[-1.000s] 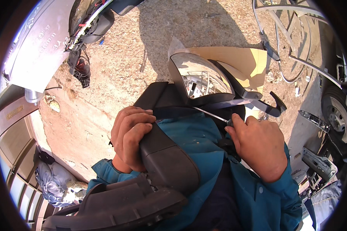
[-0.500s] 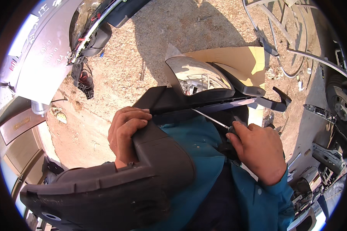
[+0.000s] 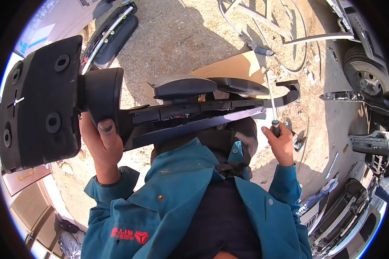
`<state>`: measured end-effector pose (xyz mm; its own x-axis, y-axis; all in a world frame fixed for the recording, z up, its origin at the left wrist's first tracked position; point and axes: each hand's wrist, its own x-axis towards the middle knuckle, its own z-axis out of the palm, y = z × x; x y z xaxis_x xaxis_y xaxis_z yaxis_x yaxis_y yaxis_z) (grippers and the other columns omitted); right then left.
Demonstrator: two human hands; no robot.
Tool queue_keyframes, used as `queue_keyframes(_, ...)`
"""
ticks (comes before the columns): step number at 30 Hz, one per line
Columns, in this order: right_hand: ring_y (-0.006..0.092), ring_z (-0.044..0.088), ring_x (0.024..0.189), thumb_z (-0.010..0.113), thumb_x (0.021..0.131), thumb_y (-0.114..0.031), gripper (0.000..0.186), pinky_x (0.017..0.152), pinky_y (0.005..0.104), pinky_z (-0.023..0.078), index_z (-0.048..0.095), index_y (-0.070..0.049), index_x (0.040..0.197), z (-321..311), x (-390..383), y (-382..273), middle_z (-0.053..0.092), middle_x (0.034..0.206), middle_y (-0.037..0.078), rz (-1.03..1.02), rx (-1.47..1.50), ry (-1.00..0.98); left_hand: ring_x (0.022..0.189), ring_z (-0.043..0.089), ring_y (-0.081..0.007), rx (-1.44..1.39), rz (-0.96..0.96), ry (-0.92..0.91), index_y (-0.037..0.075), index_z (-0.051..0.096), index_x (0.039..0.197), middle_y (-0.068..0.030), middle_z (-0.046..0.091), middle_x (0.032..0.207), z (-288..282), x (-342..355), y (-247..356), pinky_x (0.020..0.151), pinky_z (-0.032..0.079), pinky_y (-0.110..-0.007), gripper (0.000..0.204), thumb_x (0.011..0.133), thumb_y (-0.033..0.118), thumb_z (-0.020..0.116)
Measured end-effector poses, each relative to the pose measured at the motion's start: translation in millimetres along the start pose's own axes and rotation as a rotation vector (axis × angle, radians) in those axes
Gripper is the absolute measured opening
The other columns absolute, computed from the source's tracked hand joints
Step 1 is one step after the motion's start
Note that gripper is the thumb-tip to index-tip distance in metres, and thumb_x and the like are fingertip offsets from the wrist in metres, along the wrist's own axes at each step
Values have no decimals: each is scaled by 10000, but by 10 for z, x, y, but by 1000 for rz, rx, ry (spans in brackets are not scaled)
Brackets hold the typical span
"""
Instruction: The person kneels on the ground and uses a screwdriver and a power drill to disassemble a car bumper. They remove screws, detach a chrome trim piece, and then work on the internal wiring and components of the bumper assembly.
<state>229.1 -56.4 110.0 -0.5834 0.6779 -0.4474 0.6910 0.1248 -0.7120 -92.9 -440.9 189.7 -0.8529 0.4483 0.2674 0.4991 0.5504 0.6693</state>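
Observation:
My left hand (image 3: 103, 146) is closed round the neck of a large black vehicle mirror assembly (image 3: 101, 93), its thumb on the near side. The wide base (image 3: 34, 108) with several round holes is raised at the left. Two mirror housings (image 3: 183, 88) sit along the far side of the long arm, and their glass is turned out of sight. An open channel in the arm shows thin wires (image 3: 175, 117). In my right hand (image 3: 281, 144) is a screwdriver (image 3: 275, 125), held by its dark handle with the shaft pointing away from me, beside the arm's hooked right end (image 3: 289, 95).
Beyond the mirror a cardboard sheet (image 3: 229, 67) lies on the dirt ground. Another long black part (image 3: 112, 39) rests at the upper left. A metal frame with a cable (image 3: 289, 41) is at the upper right, with a wheel (image 3: 369, 77) and several vehicle parts along the right.
The screwdriver has come away from the arm's seam, moving right and turning to point away. The mirror assembly has rotated; its base swung up from lower left, and the glass turned out of view.

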Motion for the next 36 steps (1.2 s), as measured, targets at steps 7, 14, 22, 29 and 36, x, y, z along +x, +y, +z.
queue_keyframes(7,180,724,803,786,1073,-238,285,686,332,588,726,6,1208,1055,447,1864,752,962,96,392,767,404,750,619,-179,-79,-293,108,-57,756,1295,-85,691,856,347,1026,224,708,496,-337,788,1161,677,502)
queue_keyframes(14,191,761,868,749,1109,-332,520,668,335,626,649,-57,1539,1543,985,1795,749,1106,106,498,860,352,791,709,-229,31,-553,14,-94,780,1258,-128,744,934,330,2012,-707,706,562,-377,921,1090,781,548)
queue_keyframes(22,193,721,685,801,1066,-383,515,670,363,610,746,-35,1442,1828,1339,2145,809,1037,130,376,407,570,796,715,-198,-70,-635,-104,-35,743,1375,-83,751,1007,649,2317,-658,709,578,-365,788,1082,691,649)
queue_keyframes(29,101,651,764,790,1071,-196,356,710,294,530,762,-38,1389,1360,2103,1831,699,861,5,240,902,558,877,699,-181,-97,-439,-212,-34,732,1318,-63,735,1046,423,1994,-726,777,566,-342,508,1018,362,840)
queue_keyframes(36,240,695,929,827,966,-368,542,896,413,542,769,-33,1388,483,3448,2025,781,1059,116,401,693,471,921,704,-185,-48,-382,-131,-44,697,1289,-88,750,1088,448,1794,-757,863,571,-344,458,941,212,851)
